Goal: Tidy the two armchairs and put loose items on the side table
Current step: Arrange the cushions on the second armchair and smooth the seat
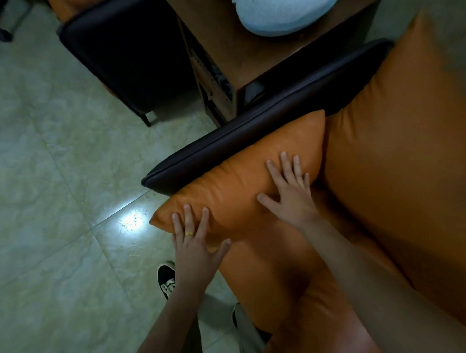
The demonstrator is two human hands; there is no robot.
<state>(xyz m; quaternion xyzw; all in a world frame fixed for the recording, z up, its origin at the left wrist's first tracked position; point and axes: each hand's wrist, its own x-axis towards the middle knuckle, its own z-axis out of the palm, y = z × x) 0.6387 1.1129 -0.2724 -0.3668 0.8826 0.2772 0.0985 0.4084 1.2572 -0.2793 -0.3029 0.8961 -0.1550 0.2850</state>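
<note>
An orange leather cushion [243, 184] lies against the dark armrest [256, 130] of the near armchair, on its orange seat [297, 275]. My left hand [194, 239] presses flat on the cushion's near end, fingers straight, a yellow ring on one finger. My right hand [288, 187] presses flat on the cushion's far end with fingers spread. The orange back cushion [401, 142] stands to the right. A wooden side table [269, 57] sits beyond the armrest with a pale blue-white round cushion [283, 6] on it.
The second armchair's dark side [125, 53] stands left of the side table. Pale tiled floor [53, 184] spreads to the left, with a bright light reflection. My black shoe [167, 279] is on the floor by the seat's front edge.
</note>
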